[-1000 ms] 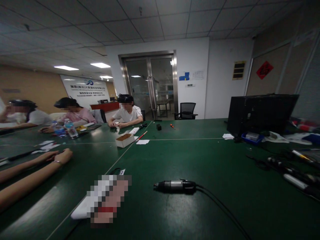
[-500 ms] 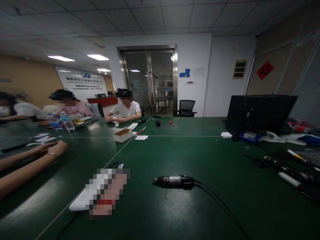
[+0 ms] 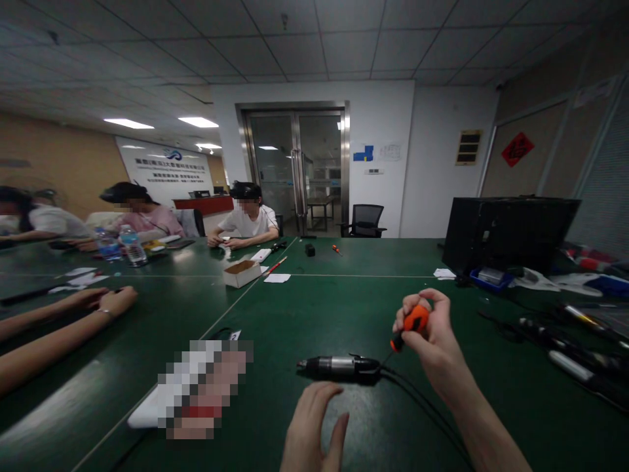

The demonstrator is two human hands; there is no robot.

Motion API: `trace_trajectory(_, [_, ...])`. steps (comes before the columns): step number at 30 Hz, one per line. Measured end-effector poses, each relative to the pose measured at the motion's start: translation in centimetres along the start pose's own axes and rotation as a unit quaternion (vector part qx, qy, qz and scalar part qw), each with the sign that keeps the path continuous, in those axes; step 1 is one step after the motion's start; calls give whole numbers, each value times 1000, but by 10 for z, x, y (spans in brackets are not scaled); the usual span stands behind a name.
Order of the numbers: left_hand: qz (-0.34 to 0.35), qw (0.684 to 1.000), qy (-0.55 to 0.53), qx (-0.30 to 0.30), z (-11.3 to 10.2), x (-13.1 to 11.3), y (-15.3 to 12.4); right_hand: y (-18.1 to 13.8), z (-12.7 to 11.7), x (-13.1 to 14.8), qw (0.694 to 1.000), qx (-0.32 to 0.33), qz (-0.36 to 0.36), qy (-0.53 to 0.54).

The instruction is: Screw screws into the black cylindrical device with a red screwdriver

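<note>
My right hand [image 3: 435, 334] is wrapped round the orange and black handle of a screwdriver [image 3: 415, 318], whose thin shaft points down and to the left. Below that shaft, an electric screwdriver [image 3: 341, 367] with a black and silver body lies on the green table, its cable running off to the lower right. Nearer to me, my left hand [image 3: 314, 426] is raised over the table with its fingers curved and apart, holding nothing. It is just in front of the electric screwdriver, with a gap between them.
A partly blurred white object [image 3: 152, 406] lies at the left, near another person's forearms [image 3: 73, 321]. Further back are a small open box [image 3: 242, 273] and a small orange screwdriver [image 3: 337, 250]. A black monitor [image 3: 511, 233], a blue tray [image 3: 491, 278] and dark tools [image 3: 574, 360] stand or lie right.
Both my hands have come into view from below, the right one with the screwdriver in it. The electric screwdriver lies where it was. The camera view has tilted slightly upward.
</note>
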State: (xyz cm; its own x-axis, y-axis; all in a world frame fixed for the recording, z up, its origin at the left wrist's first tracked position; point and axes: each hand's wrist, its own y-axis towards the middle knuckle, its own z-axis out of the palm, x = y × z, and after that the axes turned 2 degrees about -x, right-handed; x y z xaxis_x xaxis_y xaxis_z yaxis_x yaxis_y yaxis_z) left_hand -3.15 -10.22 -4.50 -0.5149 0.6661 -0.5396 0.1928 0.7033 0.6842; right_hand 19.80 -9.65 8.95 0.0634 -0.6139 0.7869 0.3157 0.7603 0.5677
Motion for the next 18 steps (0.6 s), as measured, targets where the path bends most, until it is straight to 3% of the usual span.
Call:
trace_trajectory(4, [-104,978,68,169,12,8,60,30,10,-47,994,-96,0,-54])
trace_trajectory(8, [-150,926,121,324,15,10,100,36,14,-81,992,-55,28,-113])
trace_trajectory(12, [-129,919,110,355,24,17,110,32,12,-96,988,-40,10,-145])
trace_trajectory(18, [-110,924,102,352,29,25,102,22,2,-112,989,-111,38,-89])
